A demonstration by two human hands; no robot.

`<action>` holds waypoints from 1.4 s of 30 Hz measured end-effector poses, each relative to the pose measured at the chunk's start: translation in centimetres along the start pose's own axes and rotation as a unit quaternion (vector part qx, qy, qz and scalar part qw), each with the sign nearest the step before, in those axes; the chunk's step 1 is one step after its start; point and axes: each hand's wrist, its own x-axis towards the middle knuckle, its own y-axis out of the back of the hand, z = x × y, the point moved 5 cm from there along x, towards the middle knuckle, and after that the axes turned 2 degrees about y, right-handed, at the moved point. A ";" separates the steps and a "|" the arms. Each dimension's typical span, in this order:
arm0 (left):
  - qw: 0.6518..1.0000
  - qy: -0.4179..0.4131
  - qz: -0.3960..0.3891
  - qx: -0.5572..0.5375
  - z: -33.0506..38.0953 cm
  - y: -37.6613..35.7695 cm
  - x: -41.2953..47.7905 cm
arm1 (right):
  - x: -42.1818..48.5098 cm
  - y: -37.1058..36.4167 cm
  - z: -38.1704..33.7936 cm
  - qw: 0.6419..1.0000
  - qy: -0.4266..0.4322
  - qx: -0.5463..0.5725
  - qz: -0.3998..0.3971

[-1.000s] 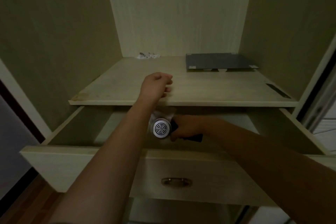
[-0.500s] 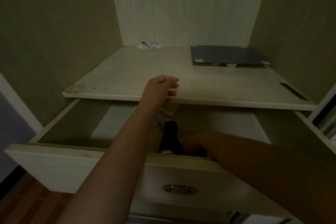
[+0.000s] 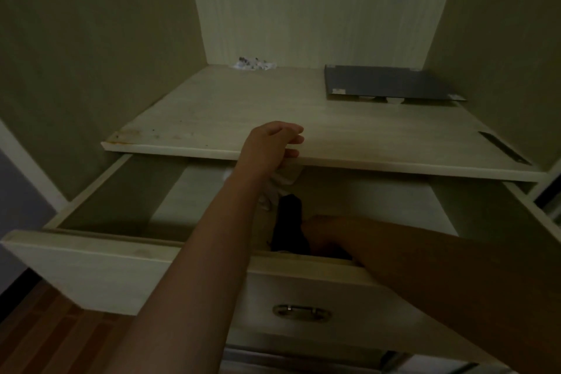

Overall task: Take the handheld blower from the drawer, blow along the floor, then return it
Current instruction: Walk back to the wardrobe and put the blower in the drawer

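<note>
Inside the pale wood-grain wardrobe (image 3: pixel 91 39) you've got everything pretty dim, so bear with me. Biggest thing in front of you is the pulled-out pale wooden drawer (image 3: pixel 100 264) with its oval metal handle (image 3: pixel 301 313) on the front panel. Right above it sits the pale wooden shelf board (image 3: pixel 349 133), and at the back right of that board lies a flat dark grey rectangular panel (image 3: pixel 385 82), with a small crumpled clear plastic packet (image 3: pixel 254 64) at the back near the middle. Brown wood-plank floor (image 3: pixel 39 340) shows at the lower left.

Your left hand (image 3: pixel 270 146) is at the shelf's front edge, fingers curled over it and gripping the board. Your right hand (image 3: pixel 321 235) is down in the drawer, mostly hidden behind the drawer front, and it looks wrapped around the black handheld blower (image 3: pixel 290 228). That blower lies inside the drawer, near the front and about the middle. Just behind the blower, under your left wrist, is a bit of crumpled white plastic or cloth (image 3: pixel 282 182), can't tell which.
</note>
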 end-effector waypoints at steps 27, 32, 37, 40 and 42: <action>0.989 -0.089 0.117 0.034 0.5 2.4 -11.7 | -16.8 5.5 -1.7 0.788 0.146 0.420 0.426; 0.958 -0.212 0.114 0.157 -0.2 3.0 -14.5 | -19.3 2.3 -3.0 0.760 0.114 0.241 0.592; 0.956 -0.247 0.112 0.112 -1.5 3.8 -15.8 | -21.1 0.2 -5.0 0.725 0.137 0.137 0.661; 0.961 -0.229 0.152 -0.030 -1.9 4.5 -16.4 | -21.4 -0.7 -4.0 0.660 0.186 0.251 0.683; 0.957 -0.218 0.170 -0.094 -1.9 4.7 -16.1 | -20.7 -1.2 -3.4 0.644 0.184 0.327 0.667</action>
